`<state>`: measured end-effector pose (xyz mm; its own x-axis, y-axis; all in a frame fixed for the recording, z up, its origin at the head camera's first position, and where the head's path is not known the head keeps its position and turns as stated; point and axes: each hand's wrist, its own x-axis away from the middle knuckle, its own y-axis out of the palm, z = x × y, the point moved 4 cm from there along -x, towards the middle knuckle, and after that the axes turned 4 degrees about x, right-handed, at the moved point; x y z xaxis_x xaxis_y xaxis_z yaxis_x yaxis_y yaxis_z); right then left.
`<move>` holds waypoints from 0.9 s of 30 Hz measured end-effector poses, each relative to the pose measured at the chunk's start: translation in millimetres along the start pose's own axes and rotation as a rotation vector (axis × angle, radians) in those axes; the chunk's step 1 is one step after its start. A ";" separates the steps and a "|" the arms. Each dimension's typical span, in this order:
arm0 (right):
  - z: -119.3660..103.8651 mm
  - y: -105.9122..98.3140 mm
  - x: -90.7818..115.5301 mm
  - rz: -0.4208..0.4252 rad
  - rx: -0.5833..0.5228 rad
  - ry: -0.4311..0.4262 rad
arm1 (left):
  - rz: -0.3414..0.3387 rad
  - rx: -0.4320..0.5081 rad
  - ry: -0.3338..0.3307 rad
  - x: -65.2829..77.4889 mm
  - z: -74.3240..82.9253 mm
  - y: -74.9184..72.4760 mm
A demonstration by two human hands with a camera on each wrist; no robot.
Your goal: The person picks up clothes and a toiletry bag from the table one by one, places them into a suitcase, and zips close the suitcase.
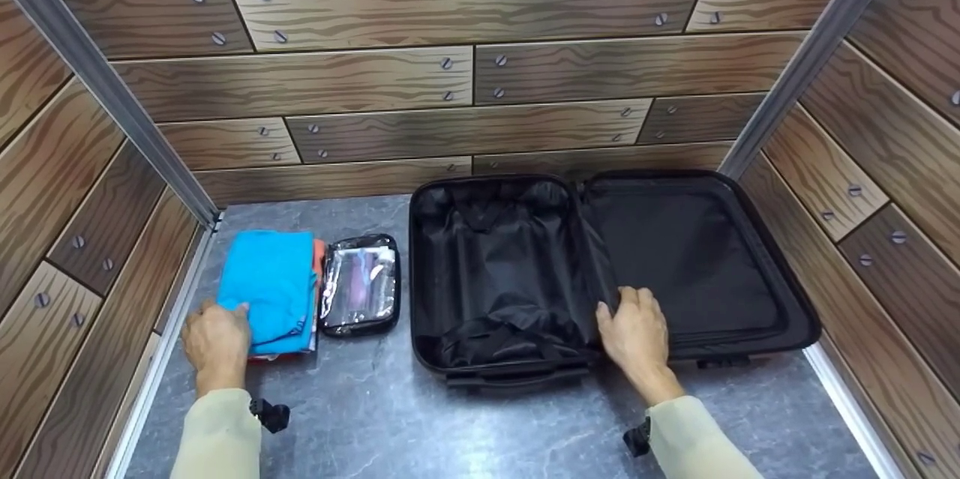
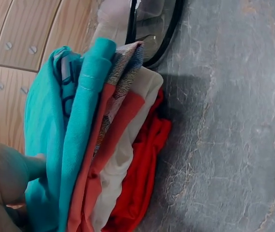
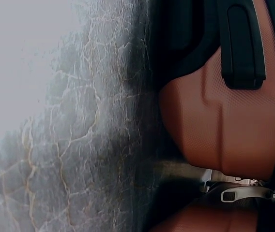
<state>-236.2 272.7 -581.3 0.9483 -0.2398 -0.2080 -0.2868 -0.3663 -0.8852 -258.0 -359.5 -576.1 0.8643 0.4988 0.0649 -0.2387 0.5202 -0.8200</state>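
In the head view my left hand (image 1: pixel 217 336) is at the near left edge of a stack of folded clothes. Its thumb lies on the blue garment (image 1: pixel 266 276) on top, and it seems to pinch that garment's edge; the other fingertips are partly hidden. Coral, patterned, white and red layers show beneath the turquoise-looking garment (image 2: pixel 72 130) in the left wrist view. An open suitcase (image 1: pixel 510 269) with black lining lies to the right. My right hand (image 1: pixel 637 333) rests on its middle edge between the two halves, fingers extended and holding nothing visible.
A clear zip pouch (image 1: pixel 360 284) with black trim stands between the clothes and the suitcase, small items inside. Wood-patterned walls (image 1: pixel 472 74) enclose the grey marbled surface (image 1: pixel 360 404) at the back and sides. The suitcase's reddish-brown shell (image 3: pixel 244 130) shows from the right wrist.
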 end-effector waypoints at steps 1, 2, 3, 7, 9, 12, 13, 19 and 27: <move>-0.3 0.0 -0.1 -0.002 0.001 -0.002 | -0.009 0.002 -0.009 -0.4 -0.1 -0.8; -0.5 0.1 -0.3 -0.004 0.003 -0.003 | -0.017 0.004 -0.020 -0.6 -0.3 -1.7; -0.7 0.3 -0.4 -0.005 0.005 -0.003 | -0.024 0.006 -0.030 -0.9 -0.5 -2.6; -1.0 1.4 -0.3 -0.011 0.005 -0.003 | -0.053 0.014 -0.062 -2.4 -0.2 -6.4; -0.7 1.9 0.0 -0.012 0.003 -0.003 | -0.072 0.023 -0.072 -2.9 0.4 -7.8; -0.7 1.8 0.7 -0.011 0.002 -0.010 | -0.101 0.037 -0.084 -1.8 2.8 -10.3; -0.7 1.5 1.0 -0.011 0.003 -0.013 | -0.108 0.044 -0.084 -1.4 4.0 -11.1; -0.4 -2.7 2.5 -0.013 0.022 -0.037 | -0.157 0.075 -0.067 0.4 18.0 -17.5; -2.5 -4.4 0.6 -0.018 0.035 -0.043 | -0.195 0.082 0.030 4.0 43.7 -28.9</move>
<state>-234.7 271.9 -576.4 0.9583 -0.1941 -0.2095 -0.2659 -0.3384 -0.9026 -267.0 -342.3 -527.3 0.9100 0.3631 0.2002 -0.0998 0.6604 -0.7443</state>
